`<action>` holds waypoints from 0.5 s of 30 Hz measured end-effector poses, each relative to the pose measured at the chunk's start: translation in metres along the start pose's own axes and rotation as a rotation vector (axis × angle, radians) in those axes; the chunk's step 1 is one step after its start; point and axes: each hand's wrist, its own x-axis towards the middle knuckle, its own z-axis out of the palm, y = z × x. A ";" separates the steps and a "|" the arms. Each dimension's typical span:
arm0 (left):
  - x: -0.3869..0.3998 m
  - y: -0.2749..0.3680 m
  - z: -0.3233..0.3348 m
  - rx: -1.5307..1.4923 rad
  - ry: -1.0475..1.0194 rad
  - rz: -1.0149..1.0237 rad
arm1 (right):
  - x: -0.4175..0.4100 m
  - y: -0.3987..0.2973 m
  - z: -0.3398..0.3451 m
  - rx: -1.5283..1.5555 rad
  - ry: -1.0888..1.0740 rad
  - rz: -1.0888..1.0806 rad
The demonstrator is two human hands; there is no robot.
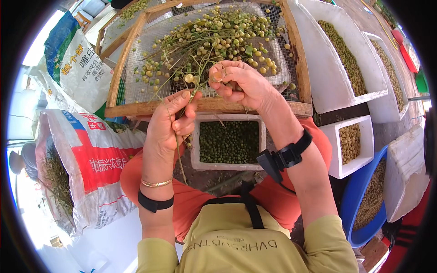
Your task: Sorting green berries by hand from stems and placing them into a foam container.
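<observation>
My left hand [177,117] is closed around thin green plant stems [178,153], with a pale round fruit [189,78] just above its fingertips. To its right, my right hand [239,82] has its fingers curled around small round fruits; how many is hidden. Both hands are over the near edge of a wood-framed wire mesh screen [208,105]. On the mesh lies a heap of stems with small green and yellowish round fruits [218,27]. Below the near frame edge, between my knees, stands a white foam box [228,166] holding dark green round fruits [228,141].
White foam boxes [321,68] [362,160] with green and tan round fruits stand at the right, near a blue basin [348,204] of tan ones. At the left, a printed woven sack [102,163] holds dry stems [58,177]. Part of a person [29,162] shows at the far left.
</observation>
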 end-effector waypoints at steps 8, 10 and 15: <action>0.003 0.002 0.002 0.157 0.032 0.141 | -0.005 -0.028 -0.026 0.308 0.004 -0.276; 0.004 0.004 0.007 0.351 0.120 0.234 | -0.012 -0.040 -0.019 0.195 0.052 -0.308; 0.008 -0.007 0.028 0.702 0.293 0.291 | -0.021 -0.035 0.026 -0.733 0.154 -0.213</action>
